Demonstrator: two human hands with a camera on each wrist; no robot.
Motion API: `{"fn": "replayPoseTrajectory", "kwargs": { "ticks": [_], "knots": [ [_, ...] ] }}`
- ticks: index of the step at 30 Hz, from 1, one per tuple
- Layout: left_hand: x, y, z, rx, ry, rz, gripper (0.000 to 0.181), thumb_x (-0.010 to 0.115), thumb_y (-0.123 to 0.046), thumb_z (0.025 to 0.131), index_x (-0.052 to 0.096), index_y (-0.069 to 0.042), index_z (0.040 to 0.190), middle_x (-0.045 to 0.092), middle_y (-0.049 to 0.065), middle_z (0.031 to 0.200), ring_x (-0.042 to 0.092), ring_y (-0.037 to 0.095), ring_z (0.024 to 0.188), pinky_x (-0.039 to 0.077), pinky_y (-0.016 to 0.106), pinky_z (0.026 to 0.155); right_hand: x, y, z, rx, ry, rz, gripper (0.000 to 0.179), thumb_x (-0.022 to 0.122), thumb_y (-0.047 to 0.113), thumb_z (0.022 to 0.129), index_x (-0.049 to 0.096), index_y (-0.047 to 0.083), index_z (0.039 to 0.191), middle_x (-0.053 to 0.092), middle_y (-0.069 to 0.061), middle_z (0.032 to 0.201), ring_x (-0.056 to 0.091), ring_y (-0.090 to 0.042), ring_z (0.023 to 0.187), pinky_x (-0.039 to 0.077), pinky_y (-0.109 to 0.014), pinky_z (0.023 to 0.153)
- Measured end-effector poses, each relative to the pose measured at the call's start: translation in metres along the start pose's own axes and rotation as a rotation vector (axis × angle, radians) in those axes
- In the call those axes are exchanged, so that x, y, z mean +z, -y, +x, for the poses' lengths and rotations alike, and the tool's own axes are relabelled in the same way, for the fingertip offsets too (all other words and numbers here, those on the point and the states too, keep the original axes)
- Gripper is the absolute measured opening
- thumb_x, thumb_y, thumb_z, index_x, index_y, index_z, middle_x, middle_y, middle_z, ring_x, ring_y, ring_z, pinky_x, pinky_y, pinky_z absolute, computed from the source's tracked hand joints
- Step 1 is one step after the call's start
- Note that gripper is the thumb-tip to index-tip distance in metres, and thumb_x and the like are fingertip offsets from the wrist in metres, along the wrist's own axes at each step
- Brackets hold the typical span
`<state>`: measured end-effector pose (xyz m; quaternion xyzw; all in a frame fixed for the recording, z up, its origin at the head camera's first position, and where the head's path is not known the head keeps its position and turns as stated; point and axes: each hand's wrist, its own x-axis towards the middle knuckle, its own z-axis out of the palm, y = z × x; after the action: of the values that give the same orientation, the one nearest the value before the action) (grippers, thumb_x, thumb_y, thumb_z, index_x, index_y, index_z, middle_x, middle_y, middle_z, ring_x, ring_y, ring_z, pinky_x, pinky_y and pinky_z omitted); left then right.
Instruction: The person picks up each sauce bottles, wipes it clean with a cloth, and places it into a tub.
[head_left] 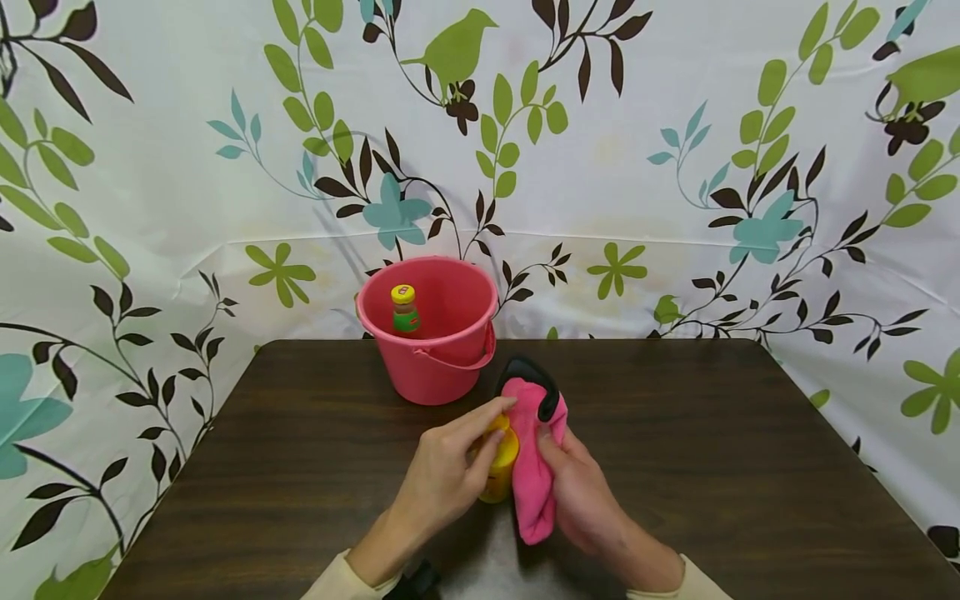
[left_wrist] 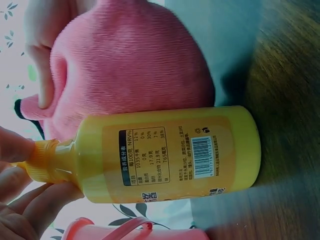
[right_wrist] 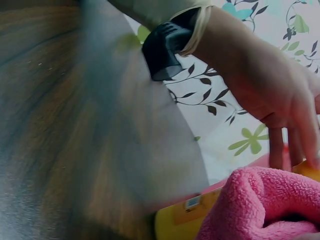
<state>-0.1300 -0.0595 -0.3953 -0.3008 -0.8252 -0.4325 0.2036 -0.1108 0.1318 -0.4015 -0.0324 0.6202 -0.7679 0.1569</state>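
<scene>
My left hand (head_left: 442,479) pinches a yellow squeeze bottle (left_wrist: 175,155) around its cap and neck. Upright on the dark table, the bottle shows a printed label with a barcode in the left wrist view. My right hand (head_left: 581,492) grips a bunched pink fluffy cloth (head_left: 534,475), thumb on top, against the bottle's right side. A curved black piece (head_left: 528,375), perhaps trim of the cloth, shows at its upper end; what it is I cannot tell. In the right wrist view the cloth (right_wrist: 245,210) hides part of the bottle (right_wrist: 187,217).
Behind my hands a pink bucket (head_left: 435,371) stands near the table's far edge, its handle hanging down in front. Inside it is a small jar (head_left: 405,312) with a yellow lid and green label. A patterned curtain (head_left: 600,167) hangs behind the wooden table (head_left: 712,467).
</scene>
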Motion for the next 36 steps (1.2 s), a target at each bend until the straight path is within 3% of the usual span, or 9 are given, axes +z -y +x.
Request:
{"fn": "replayPoseTrajectory", "kwargs": {
  "ticks": [14, 21, 30, 36],
  "knots": [
    [-0.003, 0.001, -0.001, -0.018, 0.008, -0.002, 0.047, 0.078, -0.004, 0.094, 0.07, -0.017, 0.139, 0.076, -0.001, 0.132, 0.077, 0.012, 0.109, 0.062, 0.031, 0.095, 0.009, 0.023, -0.005, -0.067, -0.071, 0.076, 0.054, 0.046, 0.041, 0.113, 0.04, 0.008, 0.155, 0.053, -0.009, 0.135, 0.052, -0.021, 0.125, 0.052, -0.025, 0.1],
    [-0.005, 0.001, 0.001, -0.018, 0.013, 0.002, 0.044, 0.077, -0.005, 0.095, 0.07, -0.019, 0.136, 0.078, 0.0, 0.125, 0.075, 0.01, 0.095, 0.066, 0.034, 0.085, 0.008, 0.034, -0.007, -0.098, -0.086, 0.063, 0.05, 0.046, 0.038, 0.113, 0.04, 0.008, 0.153, 0.053, -0.009, 0.134, 0.054, -0.022, 0.125, 0.055, -0.024, 0.098],
    [-0.005, 0.002, 0.0, -0.023, 0.0, 0.013, 0.046, 0.079, -0.007, 0.094, 0.07, -0.021, 0.136, 0.078, -0.003, 0.127, 0.077, 0.011, 0.105, 0.064, 0.032, 0.091, 0.007, 0.033, -0.008, -0.072, -0.056, 0.01, 0.051, 0.044, 0.041, 0.113, 0.04, 0.007, 0.151, 0.054, -0.007, 0.125, 0.056, -0.021, 0.114, 0.055, -0.025, 0.09],
    [-0.003, 0.003, 0.001, 0.01, -0.024, 0.008, 0.045, 0.079, -0.007, 0.093, 0.07, -0.018, 0.135, 0.078, -0.002, 0.128, 0.077, 0.012, 0.109, 0.063, 0.032, 0.094, 0.01, 0.024, -0.006, -0.078, -0.007, 0.01, 0.057, 0.041, 0.043, 0.114, 0.031, 0.013, 0.161, 0.044, -0.011, 0.149, 0.049, -0.022, 0.133, 0.051, -0.022, 0.102]
  ]
}}
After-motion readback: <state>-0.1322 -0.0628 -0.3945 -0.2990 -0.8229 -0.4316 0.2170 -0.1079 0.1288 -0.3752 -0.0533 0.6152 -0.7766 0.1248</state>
